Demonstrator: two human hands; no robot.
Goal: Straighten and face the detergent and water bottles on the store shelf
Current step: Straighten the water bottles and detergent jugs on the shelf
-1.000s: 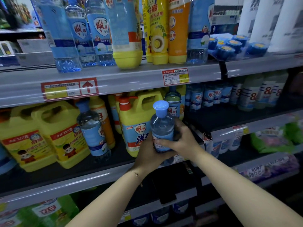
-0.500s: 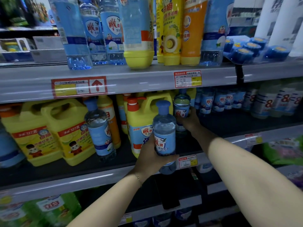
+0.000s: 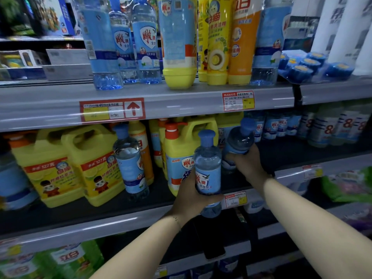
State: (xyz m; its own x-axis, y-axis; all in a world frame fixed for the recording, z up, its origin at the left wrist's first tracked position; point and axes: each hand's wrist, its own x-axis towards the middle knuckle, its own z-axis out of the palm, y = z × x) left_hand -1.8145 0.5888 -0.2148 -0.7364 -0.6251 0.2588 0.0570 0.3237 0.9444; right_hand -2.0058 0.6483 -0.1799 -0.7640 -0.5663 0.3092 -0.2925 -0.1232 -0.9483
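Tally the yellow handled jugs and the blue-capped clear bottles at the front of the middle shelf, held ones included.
Yellow handled jugs: 3
Blue-capped clear bottles: 3 (two held, one standing)
Total: 6

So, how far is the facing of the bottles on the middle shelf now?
Early to midway, I judge. Looks done: the yellow jugs stand label-forward. In hand: the left hand holds one clear blue-capped bottle upright at the shelf edge, label forward; the right hand has its grip on a second bottle, tilted. Left: the lone bottle beside the jugs stands turned sideways.
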